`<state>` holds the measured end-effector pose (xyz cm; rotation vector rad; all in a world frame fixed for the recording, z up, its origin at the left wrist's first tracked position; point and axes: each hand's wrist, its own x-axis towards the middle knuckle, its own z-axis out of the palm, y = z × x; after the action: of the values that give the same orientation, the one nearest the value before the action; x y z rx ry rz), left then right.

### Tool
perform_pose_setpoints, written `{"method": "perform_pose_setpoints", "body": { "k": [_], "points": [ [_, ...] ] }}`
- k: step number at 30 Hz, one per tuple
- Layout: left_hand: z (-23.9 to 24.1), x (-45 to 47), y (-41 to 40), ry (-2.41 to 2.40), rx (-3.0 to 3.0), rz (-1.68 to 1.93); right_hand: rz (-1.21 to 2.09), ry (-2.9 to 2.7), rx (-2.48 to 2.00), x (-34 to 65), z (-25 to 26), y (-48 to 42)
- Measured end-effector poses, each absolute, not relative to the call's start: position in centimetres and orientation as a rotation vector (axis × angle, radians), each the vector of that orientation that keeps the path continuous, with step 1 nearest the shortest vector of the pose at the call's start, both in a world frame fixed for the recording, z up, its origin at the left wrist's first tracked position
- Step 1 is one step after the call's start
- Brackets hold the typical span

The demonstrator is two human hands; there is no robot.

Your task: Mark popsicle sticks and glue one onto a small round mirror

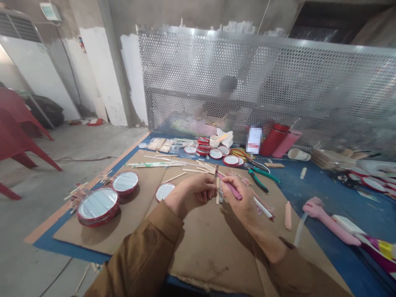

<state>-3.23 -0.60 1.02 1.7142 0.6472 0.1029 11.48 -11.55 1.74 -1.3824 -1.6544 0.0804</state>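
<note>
Pinched in the left hand (202, 187), a stick (215, 175) points to twelve o'clock; the right hand (239, 196), just beside at three o'clock, is closed around a purple tool (234, 191). Both are over cardboard (204, 243). From them, stacked discs (98, 204) lie at nine o'clock, pliers (258, 180) near three, a red bottle (274, 139) between one and two.

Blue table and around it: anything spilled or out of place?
The paper cup lies on its side near the mesh panel, rather than upright. Pale sticks lie loose on the floor beside the table, as if dropped.
</note>
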Motion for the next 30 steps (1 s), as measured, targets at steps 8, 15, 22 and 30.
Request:
{"method": "perform_pose_setpoints", "body": {
  "k": [8, 15, 22, 30],
  "points": [
    [0.96, -3.19, -0.67, 0.659, 1.705, 0.103, 0.09, -1.669, -1.369, 11.31, 2.07, -11.68],
    [1.03, -3.25, -0.65, 0.659, 1.725, 0.103, 0.093, -1.65, -1.372, 11.4, 1.78, -11.65],
    [0.95, -3.3, -0.55, 0.624, 1.718, 0.095, 0.141, -1.699, -1.381, 11.62, 1.36, -11.53],
    [0.96, -3.29, -0.64, 0.641, 1.73, 0.102, 0.114, -1.683, -1.378, 11.5, 1.39, -11.54]
  ]
}}
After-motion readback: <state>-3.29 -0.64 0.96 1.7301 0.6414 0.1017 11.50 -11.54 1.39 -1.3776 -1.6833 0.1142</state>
